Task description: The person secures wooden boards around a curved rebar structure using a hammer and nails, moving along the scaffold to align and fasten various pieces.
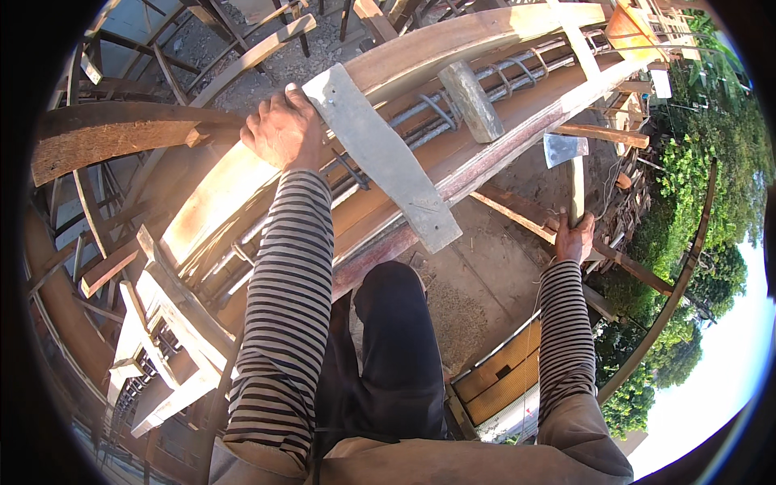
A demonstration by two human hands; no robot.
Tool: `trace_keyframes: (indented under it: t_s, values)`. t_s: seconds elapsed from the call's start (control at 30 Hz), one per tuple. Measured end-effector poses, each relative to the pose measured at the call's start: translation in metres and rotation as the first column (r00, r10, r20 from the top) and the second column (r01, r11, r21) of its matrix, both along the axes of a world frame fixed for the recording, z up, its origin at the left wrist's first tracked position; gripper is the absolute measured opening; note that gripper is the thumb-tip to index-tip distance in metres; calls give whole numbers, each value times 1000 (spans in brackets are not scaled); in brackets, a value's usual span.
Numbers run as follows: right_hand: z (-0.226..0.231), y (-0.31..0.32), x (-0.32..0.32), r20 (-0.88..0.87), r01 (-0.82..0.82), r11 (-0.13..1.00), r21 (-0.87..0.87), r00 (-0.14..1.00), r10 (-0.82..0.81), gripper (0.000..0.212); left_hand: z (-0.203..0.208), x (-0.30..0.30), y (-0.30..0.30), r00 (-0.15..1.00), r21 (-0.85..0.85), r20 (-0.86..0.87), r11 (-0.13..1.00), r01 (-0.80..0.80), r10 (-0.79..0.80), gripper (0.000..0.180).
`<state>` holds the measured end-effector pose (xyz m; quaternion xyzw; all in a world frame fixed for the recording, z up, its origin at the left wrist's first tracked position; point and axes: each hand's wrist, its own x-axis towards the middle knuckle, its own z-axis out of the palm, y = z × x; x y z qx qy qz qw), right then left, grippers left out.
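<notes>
Knee in dark trousers was nearest the camera, pointing at the lower end of a grey board. The board lay slantwise across a long wooden trough, bridging both sides, which presumably kept it up off the steel bars inside. Left hand rested at the trough's far side, just beside the board's upper end; its fingers were bent over the wood, apparently for steadiness. (Undersides hidden: could not tell whether they gripped the edge or touched the board.) Right hand was out over the ground, well apart from the board, fingers closed around the handle of a hatchet. The low grip left most of the handle free and the head uppermost, likely to give room for a swing. Hatchet appearance: pale wooden handle, bluish-grey metal head with a broad flat face, sunlit. Board appearance: flat, pale grey, straight-ended, one long edge gently curved, a few small dark marks near the ends. Beyond it, a thicker grey block lay across the bars, roughly surfaced. Farther off, an orange panel stood near the trough's distant end, with green trees to the right.
</notes>
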<state>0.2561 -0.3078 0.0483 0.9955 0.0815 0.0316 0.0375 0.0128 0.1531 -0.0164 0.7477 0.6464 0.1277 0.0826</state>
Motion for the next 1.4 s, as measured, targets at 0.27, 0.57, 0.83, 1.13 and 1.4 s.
trace_keyframes:
  t_s: [0.27, 0.57, 0.83, 1.13, 1.4]
  values:
    - [-65, -60, 10, -112, 193, 976, -103, 972, -205, 67, 11, 5, 22, 994, -255, -111, 966, -33, 5, 47]
    - [-92, -69, 32, -82, 319, 947, -46, 943, -321, 58, -26, -4, 59, 965, -417, 246, 887, 196, -97, 76]
    - [-112, -94, 59, -105, 357, 934, 2, 929, -355, 64, -24, -3, 65, 981, -366, 24, 912, 186, -191, 66]
    - [-127, -113, 74, -136, 413, 909, -59, 899, -417, 71, -9, 0, 53, 970, -326, -212, 944, 47, -122, 60]
    - [-111, -77, 48, -36, 352, 935, -35, 935, -353, 52, -3, -10, 44, 965, -317, -162, 937, 149, -208, 65]
